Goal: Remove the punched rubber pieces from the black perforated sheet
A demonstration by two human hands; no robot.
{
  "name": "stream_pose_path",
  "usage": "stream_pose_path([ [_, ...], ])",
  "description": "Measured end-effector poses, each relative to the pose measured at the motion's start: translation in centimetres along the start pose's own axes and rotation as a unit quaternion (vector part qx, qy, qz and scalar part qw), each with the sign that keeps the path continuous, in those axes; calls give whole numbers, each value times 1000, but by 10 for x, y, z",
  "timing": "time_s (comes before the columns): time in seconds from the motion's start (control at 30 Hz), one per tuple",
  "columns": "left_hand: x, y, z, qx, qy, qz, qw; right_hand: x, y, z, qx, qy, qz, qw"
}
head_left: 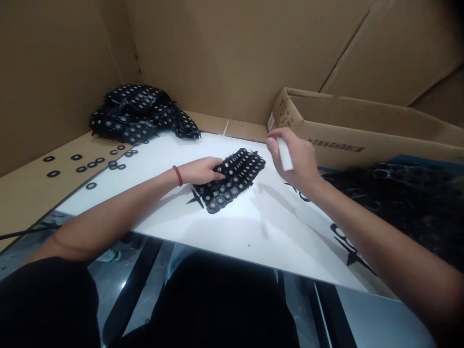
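Note:
A black rubber-looking sheet [237,181] with rows of round rings and holes lies on the white board [217,237]. My left hand [205,171] grips its left edge, thumb on top and other fingers partly hidden. Raised above the board, right of the sheet, my right hand [299,157] is closed around a short white stick-like tool [285,153]. The tool's far end is hidden by my fingers, so its kind does not show. A spiky black scrap [195,197] sticks out by the sheet's lower left corner.
A heap of similar black sheets [137,113] sits at the back left. Several loose black rings [91,185] are scattered nearby. On the right are a long open cardboard box [333,130] and a dark pile of holed scrap [395,208]. Cardboard walls [224,58] enclose the back.

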State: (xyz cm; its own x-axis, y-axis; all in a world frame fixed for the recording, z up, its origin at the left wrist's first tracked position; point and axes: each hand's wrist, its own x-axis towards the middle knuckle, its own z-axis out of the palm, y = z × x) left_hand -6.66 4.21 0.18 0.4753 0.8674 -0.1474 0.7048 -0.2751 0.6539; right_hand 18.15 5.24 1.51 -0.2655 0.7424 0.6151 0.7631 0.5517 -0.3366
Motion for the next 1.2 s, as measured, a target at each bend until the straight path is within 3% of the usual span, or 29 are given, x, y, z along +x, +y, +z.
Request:
stream_pose_path([
  [0.17, -6, 6, 4, 4, 17, 15, 1000, -54, -41, -13, 221, -129, 44, 966],
  [0.27, -10, 10, 8, -26, 18, 10, 999, -73, -53, -10, 336, -192, 122, 914],
  [0.37, -15, 15, 9, -88, -51, 55, 993, -80, -51, -2, 415, -233, 166, 864],
  [0.47, -19, 16, 11, -80, -96, 72, 990, -82, -46, 2, 450, -260, 171, 837],
  [0.73, -15, 8, 20, 30, -17, 106, 994, -83, -45, 0, 430, -262, 155, 850],
  [0.87, -15, 12, 28, 48, 18, 113, 992, -81, -44, 0, 450, -261, 161, 838],
  [1.1, -19, 12, 20, 179, 79, 167, 966, -80, -44, 5, 442, -246, 243, 827],
  [1.2, -23, 16, 17, 220, 46, 202, 953, -80, -45, 6, 442, -238, 260, 825],
])
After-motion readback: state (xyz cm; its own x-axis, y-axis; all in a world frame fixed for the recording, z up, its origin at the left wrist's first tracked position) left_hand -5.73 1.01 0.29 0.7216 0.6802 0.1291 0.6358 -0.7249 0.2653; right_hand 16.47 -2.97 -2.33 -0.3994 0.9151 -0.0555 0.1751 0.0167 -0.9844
